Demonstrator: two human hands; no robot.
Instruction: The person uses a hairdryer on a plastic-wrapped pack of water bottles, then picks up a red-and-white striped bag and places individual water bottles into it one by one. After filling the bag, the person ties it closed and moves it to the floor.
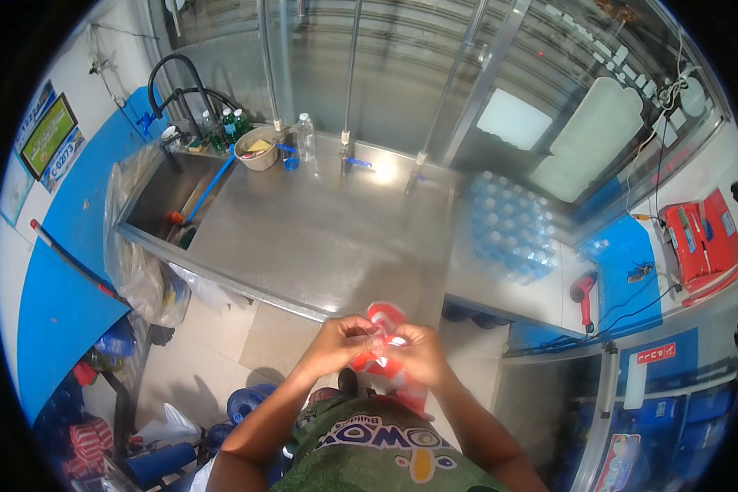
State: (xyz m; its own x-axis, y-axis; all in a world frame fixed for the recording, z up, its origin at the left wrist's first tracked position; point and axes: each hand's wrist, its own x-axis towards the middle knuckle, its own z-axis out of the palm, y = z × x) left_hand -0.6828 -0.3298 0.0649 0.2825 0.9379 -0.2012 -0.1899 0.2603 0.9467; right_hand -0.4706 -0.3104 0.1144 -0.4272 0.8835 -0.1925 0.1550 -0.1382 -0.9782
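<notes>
Both hands are pinched together on a thin red-and-white plastic film or bag [386, 315], just off the front edge of a stainless steel counter [320, 221]. My left hand [343, 345] grips it with thumb and fingertips. Opposite it, my right hand [421, 355] pinches the same plastic, and the fingertips of the two hands nearly meet. Part of the plastic rises above the fingers, and more hangs down in front of my shirt. What lies between the fingertips is too small to make out.
At left, a sink [160, 184] holds a blue-handled brush [212, 187]. Along the counter's back stand a bowl [258, 150], a clear bottle [306, 138] and valve taps [346, 154]. Right are wrapped water bottles [510, 221] and a red heat gun [583, 298]. Blue jugs [246, 403] stand below.
</notes>
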